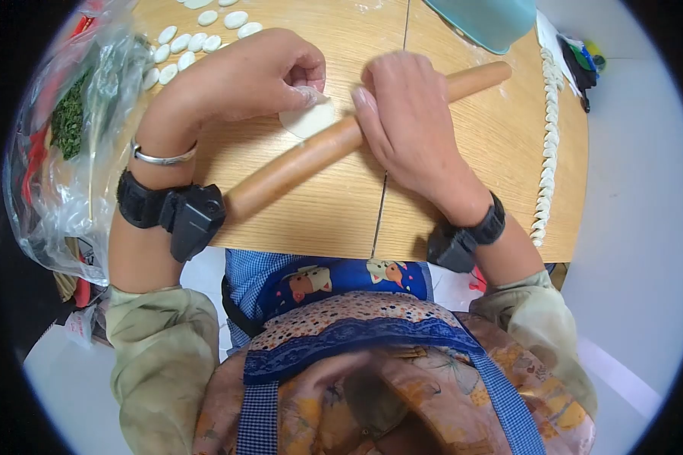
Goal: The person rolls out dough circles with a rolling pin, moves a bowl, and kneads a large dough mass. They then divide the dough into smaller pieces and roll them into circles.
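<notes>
The rolling pin (pixel 334 148) is lying slantwise across the wooden board (pixel 463 174), and everything else is sitting around it. The right hand (pixel 402 114) is pressing flat on top of the pin near its middle, fingers stretched out and open over the wood rather than wrapped round it. The left hand (pixel 269 72) is pinching the far edge of a thin dough wrapper (pixel 310 117) between thumb and fingertips; the wrapper is lying on the board just beyond the pin, its near edge touching the pin. Beyond the pin to the left, small dough pieces (pixel 182 45) are lying in a cluster. A teal bowl (pixel 486 23) is standing beyond the pin's right end. A plastic bag (pixel 68 136) holding chopped greens is resting left of the pin's near end.
</notes>
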Action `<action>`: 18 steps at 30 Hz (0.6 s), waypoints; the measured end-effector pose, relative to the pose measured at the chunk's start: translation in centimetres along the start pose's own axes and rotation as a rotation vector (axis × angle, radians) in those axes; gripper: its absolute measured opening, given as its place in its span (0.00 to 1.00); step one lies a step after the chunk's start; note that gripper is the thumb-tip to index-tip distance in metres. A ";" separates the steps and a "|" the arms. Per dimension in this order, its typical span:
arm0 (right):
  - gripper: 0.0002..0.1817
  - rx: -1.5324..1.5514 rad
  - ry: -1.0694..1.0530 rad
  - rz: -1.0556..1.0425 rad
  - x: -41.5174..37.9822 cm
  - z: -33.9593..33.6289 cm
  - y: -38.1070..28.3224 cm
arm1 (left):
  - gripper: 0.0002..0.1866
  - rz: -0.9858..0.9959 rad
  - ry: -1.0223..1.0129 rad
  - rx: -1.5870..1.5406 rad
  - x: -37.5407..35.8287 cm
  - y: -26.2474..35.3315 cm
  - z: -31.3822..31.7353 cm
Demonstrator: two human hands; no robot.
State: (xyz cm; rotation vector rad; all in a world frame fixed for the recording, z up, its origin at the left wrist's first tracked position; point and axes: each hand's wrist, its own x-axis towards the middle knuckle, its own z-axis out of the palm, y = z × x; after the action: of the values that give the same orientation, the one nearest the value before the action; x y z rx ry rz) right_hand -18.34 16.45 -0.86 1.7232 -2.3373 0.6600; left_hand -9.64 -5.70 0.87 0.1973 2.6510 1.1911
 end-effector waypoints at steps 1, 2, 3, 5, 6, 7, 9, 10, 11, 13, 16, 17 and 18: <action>0.12 -0.001 0.000 -0.001 -0.9 -0.4 -0.1 | 0.06 -0.007 -0.006 -0.026 -0.1 0.2 0.0; 0.12 0.016 -0.008 -0.013 -1.7 -0.8 -0.1 | 0.06 -0.014 -0.012 -0.051 -0.1 0.3 0.0; 0.12 0.034 -0.017 -0.025 -2.4 -1.1 -0.2 | 0.06 -0.014 -0.012 -0.050 -0.1 0.2 0.1; 0.11 0.051 -0.027 -0.001 -3.1 -1.5 -0.6 | 0.06 0.106 0.030 -0.278 0.0 -0.1 0.6; 0.11 0.066 -0.011 0.007 -3.3 -1.4 -0.6 | 0.06 0.109 0.027 -0.277 0.0 -0.1 0.7; 0.11 0.081 0.004 0.015 -3.5 -1.4 -0.6 | 0.07 0.088 0.018 -0.376 0.1 0.0 0.9; 0.11 0.089 0.008 0.017 -3.4 -1.3 -0.4 | 0.07 0.065 0.009 -0.473 0.0 0.2 0.8; 0.11 0.099 0.010 0.017 -3.4 -1.2 -0.4 | 0.07 0.034 -0.033 -0.496 -0.1 0.5 0.6; 0.11 0.101 0.009 0.017 -3.4 -1.1 -0.3 | 0.07 0.003 -0.076 -0.520 -0.2 0.7 0.4; 0.11 0.092 0.016 0.008 -3.3 -1.1 -0.3 | 0.07 -0.034 -0.060 -0.286 0.1 0.6 -0.1; 0.10 0.076 -0.007 0.006 -3.1 -1.3 -0.3 | 0.08 -0.061 0.060 -0.040 -0.2 0.2 0.4; 0.10 0.076 -0.007 0.006 -3.0 -1.2 -0.3 | 0.08 -0.049 0.163 -0.024 -0.4 0.0 0.6; 0.10 0.082 -0.002 -0.003 -2.9 -1.1 -0.2 | 0.08 -0.048 0.163 -0.024 -0.6 0.1 0.5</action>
State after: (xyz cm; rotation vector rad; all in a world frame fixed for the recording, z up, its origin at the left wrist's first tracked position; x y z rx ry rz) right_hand -17.40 19.38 -0.91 1.7609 -2.3391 0.7638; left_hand -8.93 -5.40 0.76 0.0336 2.7608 1.2738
